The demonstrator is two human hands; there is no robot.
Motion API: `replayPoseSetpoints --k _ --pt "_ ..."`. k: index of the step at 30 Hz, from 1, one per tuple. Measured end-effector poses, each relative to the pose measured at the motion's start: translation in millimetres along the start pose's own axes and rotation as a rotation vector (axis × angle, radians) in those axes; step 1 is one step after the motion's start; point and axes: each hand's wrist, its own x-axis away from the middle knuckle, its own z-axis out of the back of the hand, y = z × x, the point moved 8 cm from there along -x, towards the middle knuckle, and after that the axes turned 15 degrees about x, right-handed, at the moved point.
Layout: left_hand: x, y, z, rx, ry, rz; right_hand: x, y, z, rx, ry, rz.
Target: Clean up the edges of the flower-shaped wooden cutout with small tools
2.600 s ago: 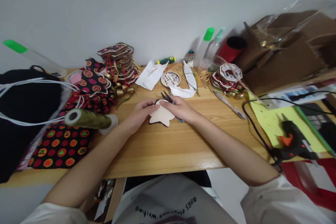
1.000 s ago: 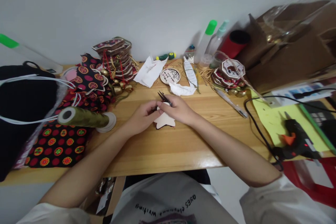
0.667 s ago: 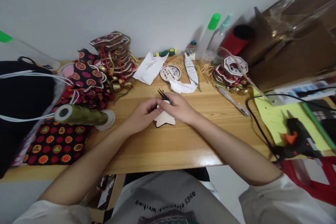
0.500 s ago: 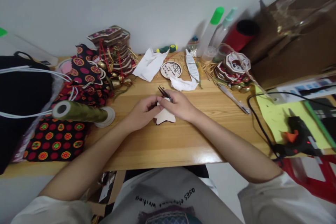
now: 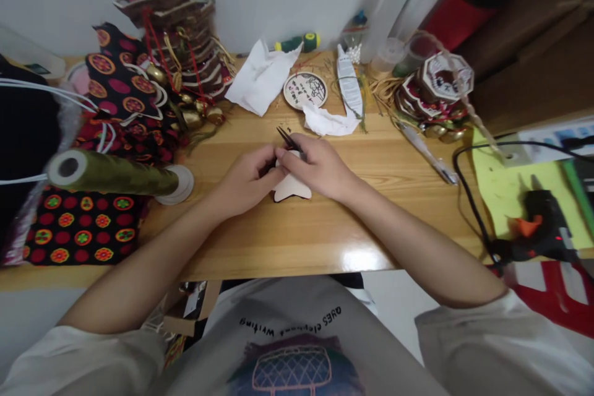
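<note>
Both of my hands meet over the middle of the wooden table. A small cream piece with a lobed outline and a dark edge [image 5: 293,187] sits between them. My left hand [image 5: 248,180] is closed on its left side, the thumb lying over it. My right hand [image 5: 325,168] presses its thumb on the piece from the right and also holds black tweezers [image 5: 284,136], whose two points stick out away from me, slightly apart. Fingers cover the upper part of the piece. Just beyond the points lie a few tiny dark bits [image 5: 288,129].
Behind my hands are white tissue [image 5: 262,77], a round printed disc [image 5: 305,90] and a glue tube [image 5: 349,83]. On the left stand a green thread spool [image 5: 120,176], patterned cloth [image 5: 83,232] and stacked ornaments [image 5: 180,43]. At right lie a pen [image 5: 429,153] and a glue gun [image 5: 541,223].
My view has tilted down and come closer, so the things at the back look larger and higher. Both hands keep their hold on the cream piece, with little visible finger movement.
</note>
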Motion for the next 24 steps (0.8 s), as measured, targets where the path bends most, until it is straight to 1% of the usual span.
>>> replayPoseSetpoints --k 4,9,13,15,18,24 --pt "1.4 -2.0 0.7 -0.012 0.002 -0.003 1.1 -0.4 -0.5 0.016 -0.012 -0.003" --pt "0.6 2.3 -0.3 -0.050 -0.026 -0.045 1.0 -0.4 0.7 0.013 -0.004 0.012" --pt "-2.6 2.6 -2.3 -0.012 -0.071 -0.041 -1.3 1.5 0.5 -0.031 0.011 0.028" --pt "-4.7 0.5 -1.3 0.031 -0.072 -0.026 -2.8 3.0 0.4 -0.078 0.019 0.033" --pt "-7.6 -3.1 3.6 0.115 -0.032 -0.007 -4.7 6.3 -0.4 -0.189 0.013 0.023" --pt "-9.0 -9.4 12.5 0.286 0.077 0.072 -6.0 13.3 -5.3 -0.417 -0.059 -0.063"
